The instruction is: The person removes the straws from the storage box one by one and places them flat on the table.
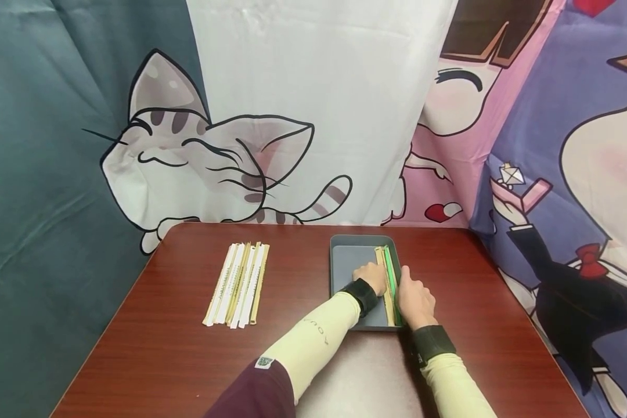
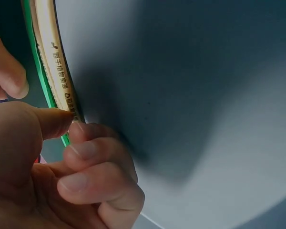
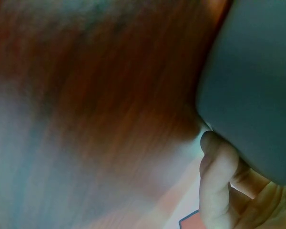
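A grey tray (image 1: 345,255) lies on the table, with tan wrapped straws (image 1: 380,258) and a green wrapped straw (image 1: 390,270) lined up along its right wall. My left hand (image 1: 372,277) reaches into the tray. Its thumb and forefinger pinch a tan straw with dark print (image 2: 62,76), seen closely in the left wrist view; the green strip runs just behind it. On the tray's right side, my right hand (image 1: 417,299) grips the wall. In the right wrist view, its curled fingers (image 3: 217,176) touch the tray's outer side (image 3: 252,95).
A bundle of several white and tan wrapped straws (image 1: 237,284) lies side by side on the left of the brown table (image 1: 162,348). Behind the table hangs a printed cloth (image 1: 319,75) with cartoon figures.
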Motion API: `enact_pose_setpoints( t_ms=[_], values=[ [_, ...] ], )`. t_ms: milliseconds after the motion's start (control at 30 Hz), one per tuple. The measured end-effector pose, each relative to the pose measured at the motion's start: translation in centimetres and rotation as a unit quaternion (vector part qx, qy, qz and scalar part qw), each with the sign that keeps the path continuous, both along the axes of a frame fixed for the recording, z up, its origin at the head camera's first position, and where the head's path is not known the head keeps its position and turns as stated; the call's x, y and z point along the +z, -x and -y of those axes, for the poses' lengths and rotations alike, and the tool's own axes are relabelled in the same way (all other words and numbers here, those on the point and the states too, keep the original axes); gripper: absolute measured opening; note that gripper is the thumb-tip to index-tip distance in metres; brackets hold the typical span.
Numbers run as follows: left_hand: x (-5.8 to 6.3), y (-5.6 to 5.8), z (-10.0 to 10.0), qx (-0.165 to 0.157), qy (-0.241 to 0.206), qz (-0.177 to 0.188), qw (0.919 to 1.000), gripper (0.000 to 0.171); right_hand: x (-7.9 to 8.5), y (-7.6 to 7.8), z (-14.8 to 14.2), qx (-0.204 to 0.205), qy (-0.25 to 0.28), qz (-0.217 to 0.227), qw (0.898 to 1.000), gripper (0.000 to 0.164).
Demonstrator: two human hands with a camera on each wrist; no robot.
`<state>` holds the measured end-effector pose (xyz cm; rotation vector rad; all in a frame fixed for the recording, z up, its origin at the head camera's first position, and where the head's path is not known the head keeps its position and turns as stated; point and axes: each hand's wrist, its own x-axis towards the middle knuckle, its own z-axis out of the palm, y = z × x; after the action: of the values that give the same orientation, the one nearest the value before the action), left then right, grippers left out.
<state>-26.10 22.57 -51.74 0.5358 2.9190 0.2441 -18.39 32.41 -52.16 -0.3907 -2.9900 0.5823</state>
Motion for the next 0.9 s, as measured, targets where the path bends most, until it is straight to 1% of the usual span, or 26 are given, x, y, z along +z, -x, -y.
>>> enact_pose_setpoints(
  t_ms=[200,467,567,767,833,900],
  values=[
    [0.09,-0.09,0.38,0.002,0.007,0.023,0.9997,0.014,-0.01,-0.02,0.07,0.003,-0.001,-0.005,1.0,0.014],
    [0.69,-0.01,0.63,0.009,0.018,0.028,0.9994,0.019,0.26,-0.07,0.04,0.009,-0.001,-0.013,1.0,0.014],
    [0.78,-0.04,0.67,0.011,0.01,0.023,0.9996,0.015,0.31,-0.04,0.14,0.008,0.0,-0.011,1.0,0.016],
    [0.11,-0.18,0.77,0.027,-0.014,0.003,0.9995,0.016,0.09,-0.17,0.34,0.004,-0.001,-0.012,1.0,0.017],
    [0.18,-0.11,0.83,0.029,-0.021,0.0,0.9994,0.015,0.1,-0.21,0.3,0.001,-0.001,-0.011,1.0,0.018],
    [0.52,0.09,1.01,0.027,-0.027,-0.003,0.9993,0.015,0.17,-0.21,0.22,-0.003,-0.002,-0.012,1.0,0.017]
  ],
)
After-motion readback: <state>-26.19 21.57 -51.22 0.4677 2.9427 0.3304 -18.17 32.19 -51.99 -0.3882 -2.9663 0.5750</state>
